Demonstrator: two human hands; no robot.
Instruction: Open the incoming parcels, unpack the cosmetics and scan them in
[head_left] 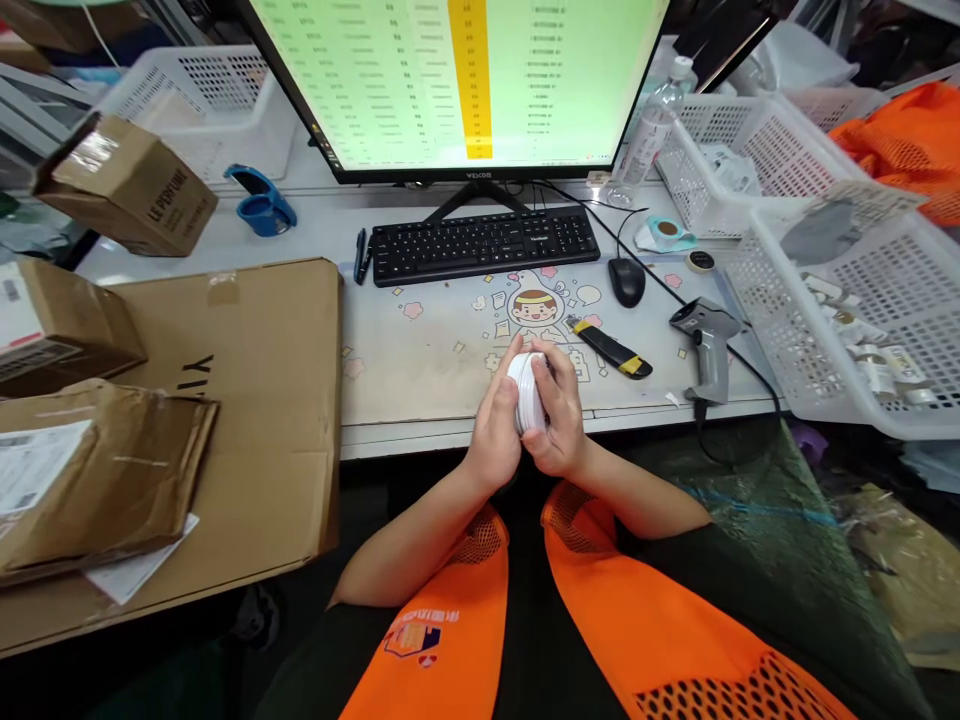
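Both my hands meet at the desk's front edge around a small round white container [527, 392] held on its edge. My left hand [496, 430] presses its left face with fingers stretched up along it. My right hand [561, 410] wraps the right side, fingers curled over the top. Just beyond lies a black and yellow utility knife [611, 348] on a cartoon desk mat [427, 345]. A grey barcode scanner [705, 340] stands to the right.
A black keyboard [484, 243], mouse [626, 281] and lit monitor [465, 80] sit behind. A large flat cardboard sheet [255, 420] with brown parcels [90, 480] fills the left. White mesh baskets [847, 320] of small items crowd the right. A blue tape dispenser [261, 203] rests at back left.
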